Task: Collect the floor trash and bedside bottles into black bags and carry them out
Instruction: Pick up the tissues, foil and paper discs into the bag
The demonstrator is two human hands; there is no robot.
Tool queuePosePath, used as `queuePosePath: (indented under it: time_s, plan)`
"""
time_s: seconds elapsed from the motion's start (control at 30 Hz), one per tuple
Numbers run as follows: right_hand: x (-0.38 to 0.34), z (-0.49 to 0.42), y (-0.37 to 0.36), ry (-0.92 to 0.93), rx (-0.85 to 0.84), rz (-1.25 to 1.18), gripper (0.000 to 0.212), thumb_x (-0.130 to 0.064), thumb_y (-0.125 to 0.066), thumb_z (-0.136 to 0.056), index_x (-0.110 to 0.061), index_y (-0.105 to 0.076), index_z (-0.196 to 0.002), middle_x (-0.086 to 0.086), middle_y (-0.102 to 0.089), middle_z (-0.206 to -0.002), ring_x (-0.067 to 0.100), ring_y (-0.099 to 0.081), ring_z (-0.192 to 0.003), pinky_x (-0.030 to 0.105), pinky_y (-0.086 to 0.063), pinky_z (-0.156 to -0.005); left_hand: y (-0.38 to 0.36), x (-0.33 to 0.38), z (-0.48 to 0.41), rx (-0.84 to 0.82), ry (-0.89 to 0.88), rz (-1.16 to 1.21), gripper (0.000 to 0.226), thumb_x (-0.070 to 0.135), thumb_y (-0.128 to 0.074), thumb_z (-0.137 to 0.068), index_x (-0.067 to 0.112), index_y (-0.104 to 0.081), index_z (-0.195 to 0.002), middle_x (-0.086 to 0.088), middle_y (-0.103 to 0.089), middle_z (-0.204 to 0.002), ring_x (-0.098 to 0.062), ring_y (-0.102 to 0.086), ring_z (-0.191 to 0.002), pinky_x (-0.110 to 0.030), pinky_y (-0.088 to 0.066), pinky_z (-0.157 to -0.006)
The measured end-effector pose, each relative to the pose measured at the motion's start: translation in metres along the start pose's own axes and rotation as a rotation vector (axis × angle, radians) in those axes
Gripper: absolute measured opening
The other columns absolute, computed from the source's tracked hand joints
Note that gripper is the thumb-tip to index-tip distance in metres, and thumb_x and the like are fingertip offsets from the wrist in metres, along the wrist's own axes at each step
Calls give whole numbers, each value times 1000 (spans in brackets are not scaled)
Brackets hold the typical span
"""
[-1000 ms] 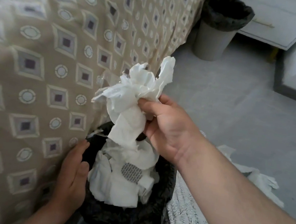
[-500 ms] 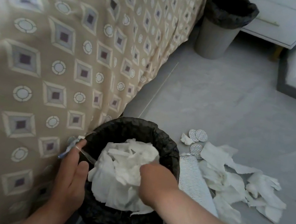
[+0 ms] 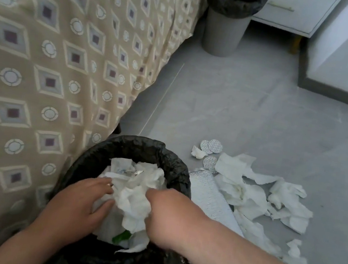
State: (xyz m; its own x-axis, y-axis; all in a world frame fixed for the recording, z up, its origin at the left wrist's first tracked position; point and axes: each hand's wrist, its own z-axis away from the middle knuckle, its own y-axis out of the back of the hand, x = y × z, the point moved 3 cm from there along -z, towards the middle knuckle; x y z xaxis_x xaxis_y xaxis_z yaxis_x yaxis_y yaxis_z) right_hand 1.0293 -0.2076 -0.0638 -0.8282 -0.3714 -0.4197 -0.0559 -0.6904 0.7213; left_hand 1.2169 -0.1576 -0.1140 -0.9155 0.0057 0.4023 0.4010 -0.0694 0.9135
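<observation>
A bin lined with a black bag (image 3: 143, 147) stands on the floor against the bed, stuffed to the rim with crumpled white paper (image 3: 134, 203). My left hand (image 3: 79, 203) lies flat on the near left of the heap, fingers spread and pressing it down. My right hand (image 3: 162, 212) is dug into the right side of the paper, fingers curled into the wad and hidden by it. A green scrap (image 3: 122, 236) shows low in the bin. More torn white paper (image 3: 247, 196) and round foil discs (image 3: 214, 146) lie on the floor to the right.
A patterned beige bedspread (image 3: 55, 56) hangs down on the left. A silver foil sheet (image 3: 211, 194) lies beside the bin. A second grey bin (image 3: 225, 32) with a black liner stands farther back by a white cabinet (image 3: 301, 12). Grey floor lies between.
My right hand brought a wad of paper down from above and pushed it into the bin. My left hand moved from the bag's rim onto the heap.
</observation>
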Motion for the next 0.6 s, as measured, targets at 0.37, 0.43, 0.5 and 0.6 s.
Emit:
queuePosePath:
  time_s: [0.37,0.43,0.5,0.6]
  plan:
    - [226,157,32,-504,206,-213,24,-26,-58,-88,-21,-66,-110,-1,-67,-111,16,-59,-95,25,-44,-77,38,192,-60,-242,-576,101,41,57,-37,-85,29,-63,-99,17,-61,-100,2,-56,-91,-19,-43,-79]
    - [258,167,5,-607,277,-534,12,-16,-58,-86,-16,-68,-93,4,-66,-93,19,-58,-82,30,-48,-71,3,229,-72,-446,-602,-28,47,62,-33,-82,33,-59,-109,19,-56,-109,8,-53,-96,-10,-38,-83]
    - [277,169,-23,-676,268,-779,14,-8,-54,-86,-8,-66,-91,10,-61,-88,21,-57,-73,32,-50,-64,-46,249,-79,-617,-558,-219,47,59,-39,-85,33,-51,-123,14,-50,-125,-2,-49,-116,-22,-38,-96]
    - [296,166,-56,-699,155,-733,16,-8,-53,-85,-6,-67,-92,11,-59,-87,21,-55,-72,30,-49,-59,-115,263,-80,-741,-454,-386,54,47,-42,-91,23,-34,-139,-1,-41,-140,-22,-43,-126,-37,-39,-101]
